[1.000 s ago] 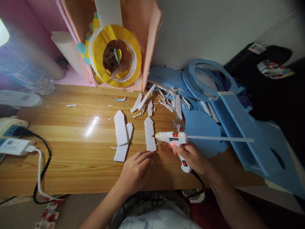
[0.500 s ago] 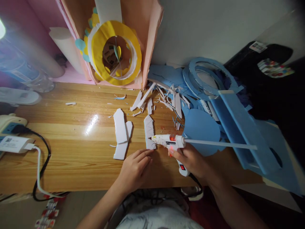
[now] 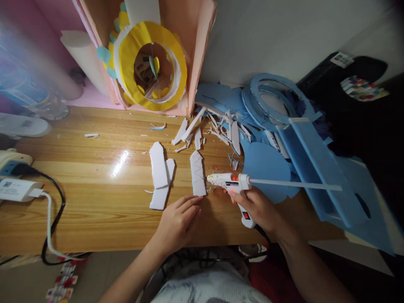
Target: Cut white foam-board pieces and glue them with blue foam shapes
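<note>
My right hand (image 3: 260,208) is closed around a white hot glue gun (image 3: 232,182), its nozzle aimed left. A long translucent glue stick (image 3: 293,184) runs out of its back. Left of the nozzle, and apart from it, lies a narrow white foam board strip (image 3: 198,174) with a pointed far end and a zigzag line of glue on top. My left hand (image 3: 179,221) rests on the table, fingers extended and fingertips at the strip's near end; its thumb is hidden. Two more white foam board pieces (image 3: 158,166) overlap further left.
White and blue offcuts (image 3: 217,130) litter the table (image 3: 104,214) behind the strip. Blue sheets (image 3: 267,166), blue rings (image 3: 280,99) and a blue box-like piece (image 3: 328,168) fill the right. A yellow ring (image 3: 126,63) stands at the back. Cables and a white charger (image 3: 19,189) lie left.
The glue gun has moved right with my right hand, its nozzle leaving the strip. My left hand stays at the strip's near end.
</note>
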